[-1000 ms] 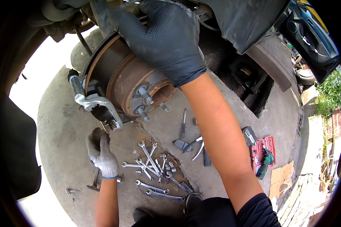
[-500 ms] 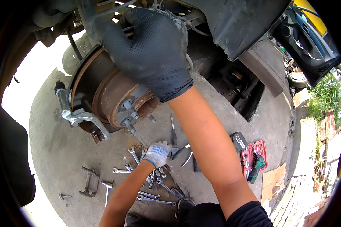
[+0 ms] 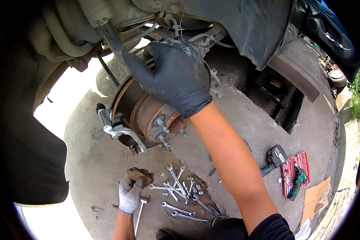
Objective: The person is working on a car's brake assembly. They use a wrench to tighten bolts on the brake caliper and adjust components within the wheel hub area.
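My left hand [image 3: 129, 195], in a whitish work glove, is closed on a rusty brown metal bracket [image 3: 140, 175] above the floor. My right hand [image 3: 176, 76], in a black glove, reaches over the top of the rusty brake disc [image 3: 136, 114]. Its fingers bend over the far side, and their tips and whatever they grip are hidden. Wheel studs [image 3: 163, 125] stick out of the hub below my right wrist. A silvery caliper bracket arm [image 3: 122, 131] sits at the disc's left edge.
Several wrenches [image 3: 176, 182] lie scattered near my feet, beside a T-handle tool [image 3: 143, 202] and a bolt [image 3: 95, 209]. To the right are a cordless impact wrench [image 3: 275, 157], a red socket case [image 3: 304, 162] and a green driver [image 3: 298, 184]. A floor pit [image 3: 274, 100] opens behind them.
My left hand has moved left from the wrench pile to the rusty bracket, which lay on the floor, and closed on it. My right hand stays at the disc; the view has shifted.
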The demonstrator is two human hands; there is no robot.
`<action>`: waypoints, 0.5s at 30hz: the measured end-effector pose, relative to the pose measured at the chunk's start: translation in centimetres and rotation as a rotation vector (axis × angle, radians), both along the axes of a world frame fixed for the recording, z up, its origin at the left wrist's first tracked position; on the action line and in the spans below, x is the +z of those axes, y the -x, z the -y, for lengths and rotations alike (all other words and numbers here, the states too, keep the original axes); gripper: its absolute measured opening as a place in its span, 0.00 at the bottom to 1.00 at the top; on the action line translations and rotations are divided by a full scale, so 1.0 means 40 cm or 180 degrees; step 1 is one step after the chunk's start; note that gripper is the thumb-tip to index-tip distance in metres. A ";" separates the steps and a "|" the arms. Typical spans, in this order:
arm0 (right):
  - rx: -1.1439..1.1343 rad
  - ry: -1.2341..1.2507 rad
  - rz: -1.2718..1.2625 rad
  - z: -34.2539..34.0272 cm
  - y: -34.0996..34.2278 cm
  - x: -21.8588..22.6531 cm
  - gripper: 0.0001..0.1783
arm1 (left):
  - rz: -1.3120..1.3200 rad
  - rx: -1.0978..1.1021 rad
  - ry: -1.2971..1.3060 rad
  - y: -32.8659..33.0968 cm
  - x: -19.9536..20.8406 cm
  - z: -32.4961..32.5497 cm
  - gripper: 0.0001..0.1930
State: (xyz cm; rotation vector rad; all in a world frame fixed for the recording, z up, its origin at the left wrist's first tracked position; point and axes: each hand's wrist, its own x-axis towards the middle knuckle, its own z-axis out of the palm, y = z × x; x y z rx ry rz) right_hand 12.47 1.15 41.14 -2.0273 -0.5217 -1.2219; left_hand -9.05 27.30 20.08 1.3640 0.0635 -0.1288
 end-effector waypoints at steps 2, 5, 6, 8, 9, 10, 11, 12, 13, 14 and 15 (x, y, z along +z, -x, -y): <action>0.0004 0.0047 -0.0035 0.008 0.011 0.007 0.30 | 0.0591 0.0198 -0.1541 0.003 0.106 -0.011 0.14; -0.0004 0.0097 -0.0020 0.012 0.021 0.013 0.29 | 0.1773 0.0272 -0.3222 -0.005 0.243 -0.006 0.11; 0.0019 0.0077 -0.0047 0.013 0.025 0.017 0.29 | 0.1579 0.0587 -0.2812 -0.009 0.256 0.011 0.11; 0.0025 0.0067 0.0014 0.016 0.034 0.025 0.29 | 0.1166 0.1169 -0.2001 -0.008 0.273 0.055 0.12; 0.0022 0.0061 0.0047 0.019 0.038 0.030 0.28 | 0.1026 0.1179 -0.2250 -0.021 0.274 0.047 0.12; 0.0033 0.0057 0.0018 0.017 0.038 0.026 0.28 | 0.1020 0.1308 -0.2242 -0.028 0.285 0.060 0.12; 0.0017 0.0090 -0.0009 0.017 0.033 0.021 0.28 | 0.1017 0.1418 -0.2192 -0.044 0.292 0.084 0.13; 0.0002 0.0122 -0.0037 0.016 0.027 0.017 0.27 | 0.1012 0.1527 -0.2142 -0.061 0.299 0.102 0.13; 0.0012 0.0120 -0.0030 0.016 0.026 0.016 0.27 | 0.0985 0.1629 -0.1960 -0.072 0.306 0.112 0.12; 0.0024 0.0118 -0.0025 0.015 0.024 0.015 0.27 | 0.1064 0.1585 -0.2115 -0.080 0.302 0.110 0.12; 0.0040 0.0116 -0.0021 0.012 0.022 0.013 0.26 | 0.1140 0.1543 -0.2269 -0.090 0.292 0.102 0.13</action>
